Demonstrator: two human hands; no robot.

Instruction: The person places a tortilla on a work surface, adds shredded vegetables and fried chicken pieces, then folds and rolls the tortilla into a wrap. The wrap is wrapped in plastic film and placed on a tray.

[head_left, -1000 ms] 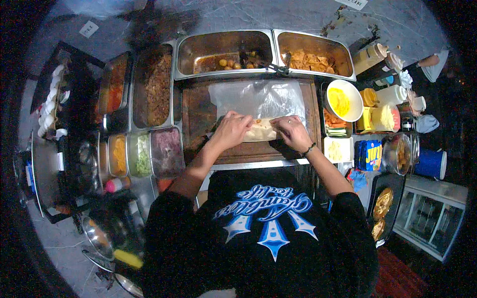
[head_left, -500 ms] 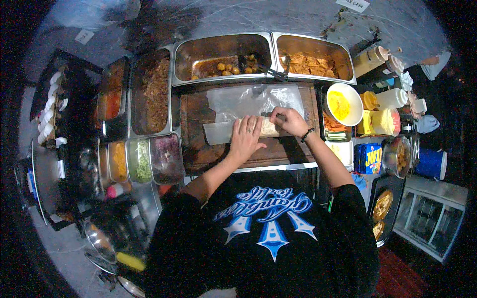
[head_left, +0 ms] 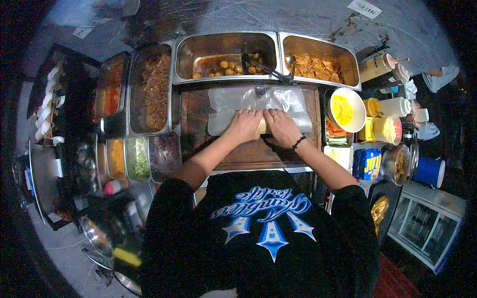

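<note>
Across the wooden board [head_left: 198, 111], near its middle, a pale roll [head_left: 262, 128] lies sideways in a clear sheet [head_left: 283, 97], mostly covered by the left hand [head_left: 244, 125] and right hand [head_left: 281, 128]. Both hands, side by side, curl over the roll and grip it; how firmly cannot be told. The roll looks formed, and the sheet's near part seems already folded over it. Left to wrap, by the look of it, is the far part, lying flat beyond the fingers; flaps at either side appear untucked.

Behind the board, two steel pans hold small balls [head_left: 228, 69] and tan slices [head_left: 318, 69] on the grey-veined bench [head_left: 223, 15]. To the left are brown mince [head_left: 156, 92], tubs of orange and green shreds [head_left: 140, 159], and eggs [head_left: 47, 111]. To the right stand a white bowl [head_left: 360, 113], bottles [head_left: 397, 107] and, lower, a glass-fronted cabinet [head_left: 427, 226]. The room's edges are dark.
</note>
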